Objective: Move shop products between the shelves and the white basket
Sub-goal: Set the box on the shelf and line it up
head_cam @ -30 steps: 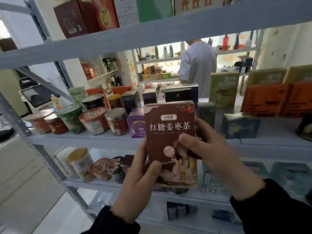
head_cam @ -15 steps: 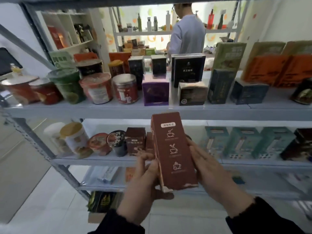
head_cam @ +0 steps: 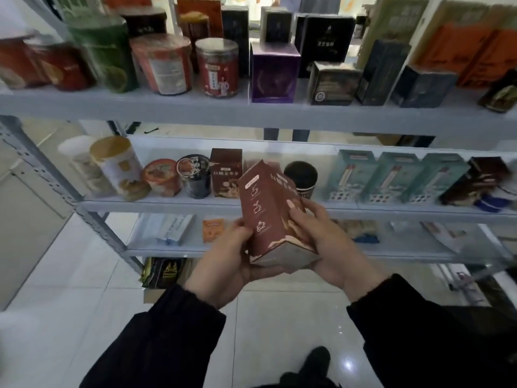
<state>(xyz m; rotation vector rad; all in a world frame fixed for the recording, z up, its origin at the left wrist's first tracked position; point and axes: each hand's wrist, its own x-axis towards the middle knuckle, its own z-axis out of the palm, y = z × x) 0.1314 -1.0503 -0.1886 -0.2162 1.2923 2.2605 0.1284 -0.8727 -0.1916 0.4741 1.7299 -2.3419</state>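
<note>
— So, how far along?
— Midway, I'd judge: the tall maroon cardboard box (head_cam: 268, 214) hangs before the pale grey metal middle shelf (head_cam: 140, 204), not yet set down. No white basket in view.
— Who holds it?
— Both. The left hand (head_cam: 223, 264) cups its base, and the right hand (head_cam: 327, 247) curls its fingers round the side.
— Its look?
— Tilted, with white cup icons down one face. The lettering is blurred, perhaps matching the brown carton (head_cam: 226, 175) shelved behind.

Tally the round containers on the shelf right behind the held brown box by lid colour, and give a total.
White-lidded canister: 1
Gold-lidded canister: 1
Red-lidded tub: 1
Black-lidded cups: 2
Total: 5
The brown box hides part of that shelf, so anything behind it is not counted.
</note>
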